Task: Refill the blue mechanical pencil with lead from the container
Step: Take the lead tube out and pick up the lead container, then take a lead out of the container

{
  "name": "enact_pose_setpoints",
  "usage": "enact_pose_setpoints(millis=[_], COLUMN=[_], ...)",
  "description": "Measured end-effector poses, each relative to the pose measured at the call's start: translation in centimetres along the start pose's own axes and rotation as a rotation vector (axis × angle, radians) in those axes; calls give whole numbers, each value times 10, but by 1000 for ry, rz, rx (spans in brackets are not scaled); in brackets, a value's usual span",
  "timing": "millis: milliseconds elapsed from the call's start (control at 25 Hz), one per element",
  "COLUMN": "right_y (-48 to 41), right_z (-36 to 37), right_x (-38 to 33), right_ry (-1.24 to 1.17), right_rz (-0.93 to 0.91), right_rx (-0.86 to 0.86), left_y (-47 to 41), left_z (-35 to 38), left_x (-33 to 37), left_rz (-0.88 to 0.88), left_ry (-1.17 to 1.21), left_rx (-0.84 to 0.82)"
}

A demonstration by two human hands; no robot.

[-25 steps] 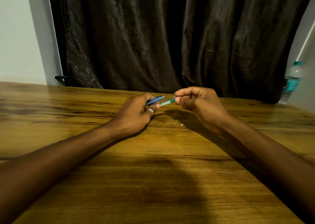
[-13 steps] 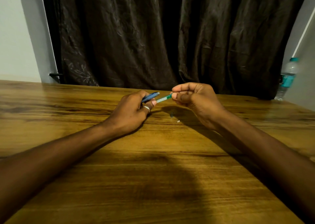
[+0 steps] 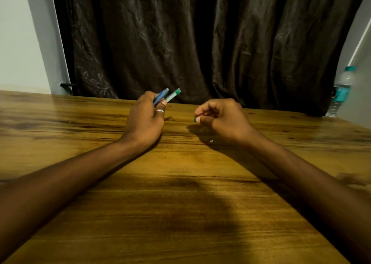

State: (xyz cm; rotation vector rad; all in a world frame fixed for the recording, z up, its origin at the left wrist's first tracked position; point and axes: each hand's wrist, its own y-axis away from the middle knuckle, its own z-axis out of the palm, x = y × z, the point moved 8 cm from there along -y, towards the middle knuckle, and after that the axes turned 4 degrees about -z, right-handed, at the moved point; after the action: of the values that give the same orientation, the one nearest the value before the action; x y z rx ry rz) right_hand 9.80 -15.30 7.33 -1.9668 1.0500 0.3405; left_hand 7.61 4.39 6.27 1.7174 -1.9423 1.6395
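Gripping pencil, hands well apart

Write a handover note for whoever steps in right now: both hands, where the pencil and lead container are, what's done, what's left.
Left hand: holds the blue mechanical pencil and the lead container together, both angled up and away.
Right hand: pinches a small green cap at its fingertips, just above the table.
A tiny white piece lies on the table below the right hand; I cannot tell what it is.
Done: the container looks uncapped.
Left: take out a lead, feed it into the pencil, close both.
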Motion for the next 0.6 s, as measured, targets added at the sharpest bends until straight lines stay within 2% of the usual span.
enact_pose_setpoints(millis=[200,440,600], right_y=[-20,-27,-26], right_z=[38,81,84], right_x=[-33,-32,-24], right_ry=[222,403,404], right_rz=[-151,-158,-125], right_rx=[-197,-319,-337], left_y=[-7,-7,-8], left_z=[-11,-14,-13], left_x=[-14,-21,-20], left_rz=[-64,-115,-125], left_ry=[-23,12,-5], left_rx=[159,179,178])
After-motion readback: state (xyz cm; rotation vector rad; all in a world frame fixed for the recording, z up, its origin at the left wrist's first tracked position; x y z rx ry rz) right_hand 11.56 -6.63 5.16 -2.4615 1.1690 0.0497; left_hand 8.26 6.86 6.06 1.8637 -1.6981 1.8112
